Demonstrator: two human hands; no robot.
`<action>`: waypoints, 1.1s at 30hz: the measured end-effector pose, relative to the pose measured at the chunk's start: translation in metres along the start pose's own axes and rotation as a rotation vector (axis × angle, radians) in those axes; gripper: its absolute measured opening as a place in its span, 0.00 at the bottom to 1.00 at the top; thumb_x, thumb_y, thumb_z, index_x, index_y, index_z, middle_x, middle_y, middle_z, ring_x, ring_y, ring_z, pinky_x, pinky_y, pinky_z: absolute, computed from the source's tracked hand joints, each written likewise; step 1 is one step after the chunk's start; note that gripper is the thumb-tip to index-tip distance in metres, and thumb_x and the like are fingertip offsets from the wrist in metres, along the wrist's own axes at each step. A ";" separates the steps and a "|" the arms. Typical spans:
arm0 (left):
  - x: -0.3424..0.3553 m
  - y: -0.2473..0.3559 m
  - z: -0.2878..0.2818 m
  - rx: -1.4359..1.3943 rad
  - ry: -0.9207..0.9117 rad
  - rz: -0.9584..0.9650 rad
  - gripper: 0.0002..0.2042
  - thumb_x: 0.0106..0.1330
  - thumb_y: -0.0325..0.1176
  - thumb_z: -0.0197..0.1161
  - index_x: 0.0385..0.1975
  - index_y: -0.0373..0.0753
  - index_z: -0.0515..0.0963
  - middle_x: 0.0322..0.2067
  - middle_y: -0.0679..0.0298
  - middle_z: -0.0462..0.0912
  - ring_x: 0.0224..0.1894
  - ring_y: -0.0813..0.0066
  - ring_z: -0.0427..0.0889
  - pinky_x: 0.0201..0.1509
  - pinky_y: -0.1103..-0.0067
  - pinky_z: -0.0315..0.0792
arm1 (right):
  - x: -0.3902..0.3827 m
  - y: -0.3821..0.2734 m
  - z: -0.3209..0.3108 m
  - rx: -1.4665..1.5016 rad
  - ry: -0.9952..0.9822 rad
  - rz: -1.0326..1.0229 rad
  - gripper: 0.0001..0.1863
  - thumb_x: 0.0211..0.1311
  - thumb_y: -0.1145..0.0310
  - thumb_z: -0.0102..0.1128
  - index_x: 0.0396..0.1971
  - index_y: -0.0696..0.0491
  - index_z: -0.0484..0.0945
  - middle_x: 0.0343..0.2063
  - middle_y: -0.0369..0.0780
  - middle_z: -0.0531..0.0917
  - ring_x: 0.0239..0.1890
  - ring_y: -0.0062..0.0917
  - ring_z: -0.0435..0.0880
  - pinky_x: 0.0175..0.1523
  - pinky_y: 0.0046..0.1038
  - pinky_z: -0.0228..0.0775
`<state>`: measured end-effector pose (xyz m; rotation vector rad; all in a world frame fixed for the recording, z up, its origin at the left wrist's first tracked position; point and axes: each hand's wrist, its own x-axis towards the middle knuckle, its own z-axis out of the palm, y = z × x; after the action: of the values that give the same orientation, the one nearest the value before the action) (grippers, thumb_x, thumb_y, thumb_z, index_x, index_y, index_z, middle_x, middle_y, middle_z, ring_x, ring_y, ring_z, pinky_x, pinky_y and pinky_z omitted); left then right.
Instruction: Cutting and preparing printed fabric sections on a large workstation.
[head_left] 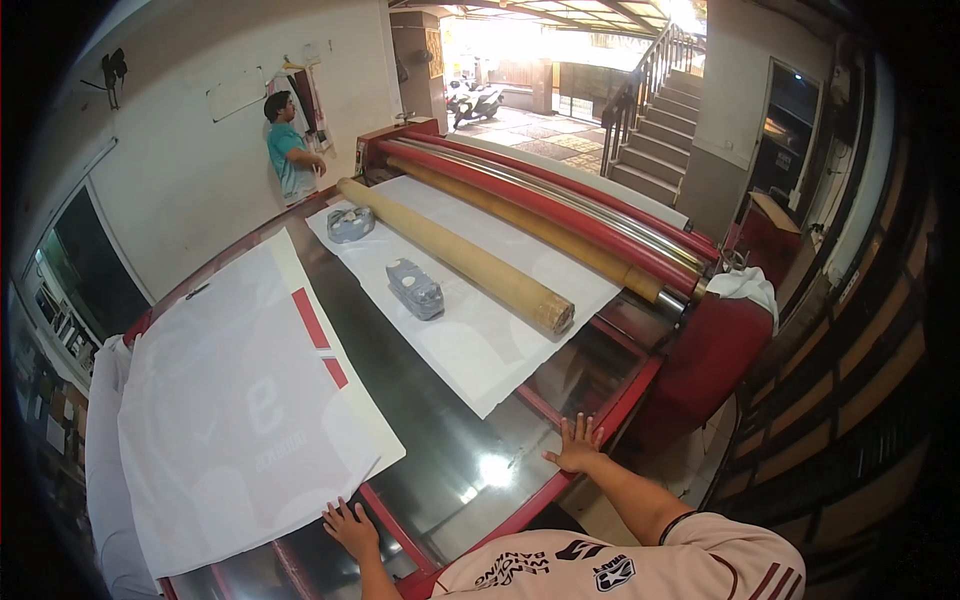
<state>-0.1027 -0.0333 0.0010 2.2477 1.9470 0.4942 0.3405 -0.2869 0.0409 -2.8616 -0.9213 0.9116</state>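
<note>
My left hand (350,528) lies open at the table's near edge, its fingertips at the near corner of a white printed sheet (220,400). Whether they touch the sheet I cannot tell. To the right, my open right hand (577,445) rests with spread fingers on the red frame (640,385) of the metal-topped table (440,440). Beyond it a second white sheet (480,365) lies on the table. On that sheet are a long brown cardboard tube (460,255) and two grey wrapped bundles, one nearer (414,288) and one farther (350,225).
A roller machine (540,215) with red and metal rollers spans the table's far right side. A white cloth (742,288) drapes over its red end housing (710,350). Another person (290,150) stands by the left wall. Stairs (655,135) and a parked scooter (475,105) are behind.
</note>
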 end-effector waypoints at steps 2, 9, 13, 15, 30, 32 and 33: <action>0.000 0.001 -0.001 0.001 -0.008 -0.007 0.26 0.77 0.48 0.47 0.67 0.37 0.69 0.72 0.47 0.61 0.76 0.45 0.53 0.78 0.53 0.45 | -0.001 0.000 0.000 -0.005 -0.012 0.004 0.61 0.61 0.24 0.45 0.78 0.47 0.27 0.76 0.52 0.21 0.77 0.52 0.14 0.73 0.62 0.11; 0.001 -0.001 0.001 -0.021 -0.004 -0.005 0.27 0.77 0.48 0.48 0.67 0.37 0.69 0.71 0.47 0.61 0.76 0.44 0.52 0.78 0.52 0.44 | 0.004 0.000 0.005 0.003 0.018 0.010 0.63 0.58 0.22 0.46 0.78 0.47 0.27 0.76 0.52 0.22 0.77 0.52 0.16 0.73 0.62 0.11; 0.003 -0.008 0.005 0.024 -0.008 0.037 0.27 0.76 0.49 0.50 0.67 0.37 0.70 0.71 0.44 0.62 0.75 0.42 0.53 0.76 0.49 0.45 | -0.007 -0.007 -0.006 -0.024 -0.006 0.002 0.63 0.58 0.23 0.49 0.78 0.47 0.29 0.77 0.52 0.24 0.78 0.50 0.19 0.75 0.61 0.15; 0.006 -0.012 0.005 0.004 -0.007 0.034 0.27 0.76 0.49 0.50 0.67 0.37 0.70 0.70 0.44 0.62 0.75 0.42 0.54 0.76 0.49 0.46 | -0.012 -0.016 -0.017 -0.040 0.090 0.038 0.59 0.58 0.29 0.59 0.78 0.49 0.43 0.77 0.56 0.42 0.79 0.53 0.36 0.76 0.62 0.29; 0.088 -0.089 0.003 0.041 -0.006 0.066 0.28 0.74 0.49 0.55 0.68 0.41 0.68 0.69 0.44 0.64 0.72 0.38 0.59 0.74 0.46 0.50 | 0.078 -0.347 0.043 0.470 0.082 -0.390 0.41 0.57 0.47 0.71 0.63 0.60 0.70 0.53 0.52 0.82 0.55 0.42 0.82 0.60 0.39 0.73; 0.087 -0.091 0.006 0.003 0.073 0.083 0.28 0.73 0.49 0.55 0.68 0.40 0.69 0.68 0.44 0.65 0.71 0.38 0.60 0.74 0.46 0.51 | 0.072 -0.374 0.048 0.410 0.131 -0.339 0.41 0.58 0.47 0.70 0.61 0.62 0.70 0.55 0.53 0.81 0.55 0.43 0.82 0.60 0.40 0.74; 0.087 -0.091 0.008 0.006 0.093 0.092 0.28 0.73 0.49 0.56 0.68 0.40 0.69 0.68 0.43 0.65 0.71 0.38 0.60 0.74 0.47 0.51 | 0.069 -0.383 0.048 0.427 0.130 -0.296 0.37 0.58 0.49 0.70 0.59 0.61 0.73 0.52 0.52 0.83 0.53 0.44 0.83 0.59 0.40 0.74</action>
<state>-0.1753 0.0674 -0.0202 2.3669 1.8960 0.6149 0.1559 0.0592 0.0293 -2.3216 -0.9636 0.7695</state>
